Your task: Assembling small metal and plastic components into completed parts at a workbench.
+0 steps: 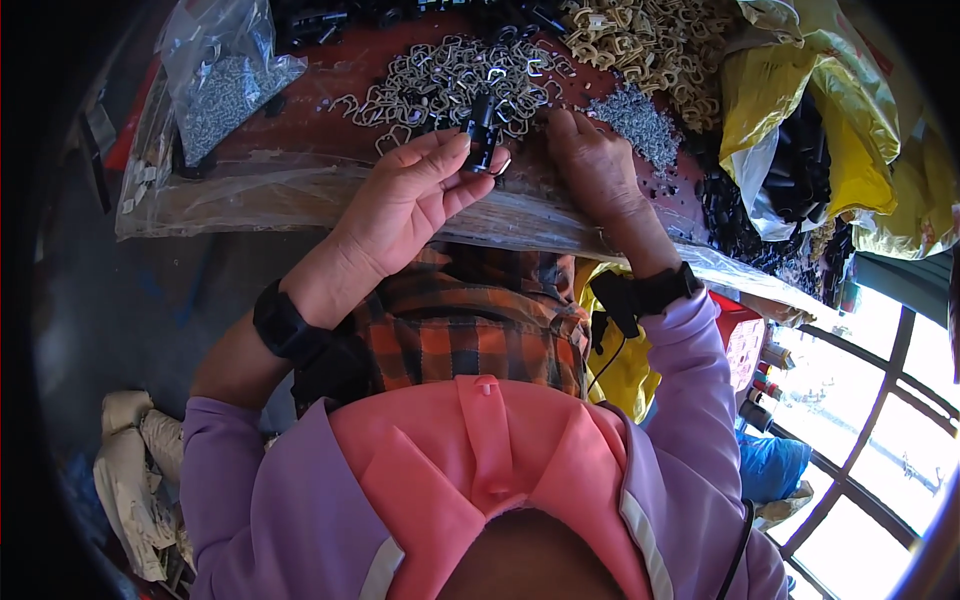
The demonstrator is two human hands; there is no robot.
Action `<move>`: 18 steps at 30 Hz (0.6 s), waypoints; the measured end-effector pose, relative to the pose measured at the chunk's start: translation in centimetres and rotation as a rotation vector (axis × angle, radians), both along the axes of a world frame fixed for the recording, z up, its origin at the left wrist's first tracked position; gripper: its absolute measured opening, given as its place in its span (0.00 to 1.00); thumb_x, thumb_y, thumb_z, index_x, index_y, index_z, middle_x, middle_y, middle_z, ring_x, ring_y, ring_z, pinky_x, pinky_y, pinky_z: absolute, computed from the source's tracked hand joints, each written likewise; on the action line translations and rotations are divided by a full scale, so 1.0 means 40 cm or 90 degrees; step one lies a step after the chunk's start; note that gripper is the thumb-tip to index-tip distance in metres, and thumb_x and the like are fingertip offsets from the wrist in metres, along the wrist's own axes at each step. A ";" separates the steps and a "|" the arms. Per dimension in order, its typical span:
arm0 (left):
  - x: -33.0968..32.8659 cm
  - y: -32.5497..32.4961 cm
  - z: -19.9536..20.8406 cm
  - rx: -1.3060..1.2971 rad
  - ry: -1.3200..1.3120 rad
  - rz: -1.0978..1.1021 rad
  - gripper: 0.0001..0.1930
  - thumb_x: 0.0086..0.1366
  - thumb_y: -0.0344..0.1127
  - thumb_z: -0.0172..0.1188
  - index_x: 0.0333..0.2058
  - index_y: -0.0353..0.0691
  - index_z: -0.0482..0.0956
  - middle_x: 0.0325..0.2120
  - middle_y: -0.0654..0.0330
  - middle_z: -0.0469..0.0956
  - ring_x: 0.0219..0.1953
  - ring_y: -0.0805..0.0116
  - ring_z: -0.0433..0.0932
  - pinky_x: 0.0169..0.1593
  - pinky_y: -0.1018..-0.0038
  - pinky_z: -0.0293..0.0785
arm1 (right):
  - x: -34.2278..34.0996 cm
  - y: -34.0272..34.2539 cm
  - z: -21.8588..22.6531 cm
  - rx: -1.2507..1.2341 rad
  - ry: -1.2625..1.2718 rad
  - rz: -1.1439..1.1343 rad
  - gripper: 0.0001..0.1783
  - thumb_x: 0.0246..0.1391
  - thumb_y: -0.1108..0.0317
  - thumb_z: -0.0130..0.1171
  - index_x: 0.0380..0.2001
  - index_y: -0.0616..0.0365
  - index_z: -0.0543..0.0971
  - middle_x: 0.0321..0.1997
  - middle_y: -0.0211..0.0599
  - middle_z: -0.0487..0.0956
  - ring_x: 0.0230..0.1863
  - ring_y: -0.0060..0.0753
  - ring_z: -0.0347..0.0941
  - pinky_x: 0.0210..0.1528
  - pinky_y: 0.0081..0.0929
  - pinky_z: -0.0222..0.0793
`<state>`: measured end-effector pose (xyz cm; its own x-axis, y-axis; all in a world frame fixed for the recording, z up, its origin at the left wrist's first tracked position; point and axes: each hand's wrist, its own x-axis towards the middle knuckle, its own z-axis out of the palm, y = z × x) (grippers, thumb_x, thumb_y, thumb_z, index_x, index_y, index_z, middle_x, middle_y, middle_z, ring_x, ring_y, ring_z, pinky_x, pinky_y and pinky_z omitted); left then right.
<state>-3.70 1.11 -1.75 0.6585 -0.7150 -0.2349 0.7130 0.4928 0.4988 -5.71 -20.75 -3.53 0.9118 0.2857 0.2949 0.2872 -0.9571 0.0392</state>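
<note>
My left hand (418,190) is closed on a short black cylindrical part (482,125), held upright between thumb and fingers above the table's near edge. A shiny, curved metal piece (503,166) shows by its lower end, at my fingertips. My right hand (592,165) rests at the table with its fingers curled in. Whatever is in that grip, if anything, is hidden. Just right of it lies a small heap of silver screws (638,122). Beyond my left hand spreads a pile of silver U-shaped metal clips (435,82).
A clear plastic bag of screws (222,100) sits at the left. Tan U-shaped pieces (655,45) are heaped at the back right. A yellow plastic bag (850,120) holds black parts on the right. Clear plastic sheeting (260,205) covers the table's near edge.
</note>
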 end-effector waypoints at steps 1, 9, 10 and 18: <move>0.001 0.001 -0.002 0.004 -0.002 0.006 0.07 0.57 0.33 0.49 0.34 0.40 0.71 0.35 0.57 0.72 0.42 0.69 0.69 0.46 0.76 0.65 | 0.000 -0.003 0.001 0.006 0.012 0.003 0.04 0.42 0.70 0.48 0.25 0.52 0.66 0.20 0.31 0.69 0.17 0.32 0.70 0.13 0.26 0.64; 0.001 0.009 0.001 -0.002 -0.010 0.011 0.08 0.57 0.34 0.49 0.34 0.40 0.71 0.35 0.58 0.72 0.40 0.72 0.70 0.44 0.78 0.65 | -0.250 -0.044 0.144 0.442 0.187 -0.239 0.02 0.45 0.78 0.47 0.24 0.62 0.70 0.17 0.39 0.70 0.18 0.21 0.67 0.22 0.22 0.62; 0.003 0.003 0.003 0.001 -0.012 0.000 0.08 0.58 0.34 0.48 0.35 0.40 0.71 0.35 0.58 0.72 0.40 0.72 0.70 0.44 0.79 0.65 | -0.285 -0.048 0.141 0.460 0.224 -0.264 0.02 0.45 0.78 0.47 0.25 0.63 0.70 0.17 0.38 0.70 0.18 0.22 0.66 0.22 0.21 0.62; -0.007 -0.002 0.011 0.018 -0.065 -0.041 0.10 0.58 0.34 0.47 0.38 0.38 0.70 0.36 0.58 0.72 0.40 0.73 0.69 0.45 0.79 0.63 | -0.319 0.004 0.131 0.307 0.279 -0.071 0.04 0.45 0.75 0.50 0.26 0.64 0.70 0.21 0.34 0.71 0.19 0.18 0.64 0.22 0.18 0.60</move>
<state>-3.96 1.04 -1.30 0.6324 -0.7511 -0.1897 0.6879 0.4320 0.5832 -18.47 -20.58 1.71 0.9930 0.1114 -0.0396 0.0769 -0.8629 -0.4995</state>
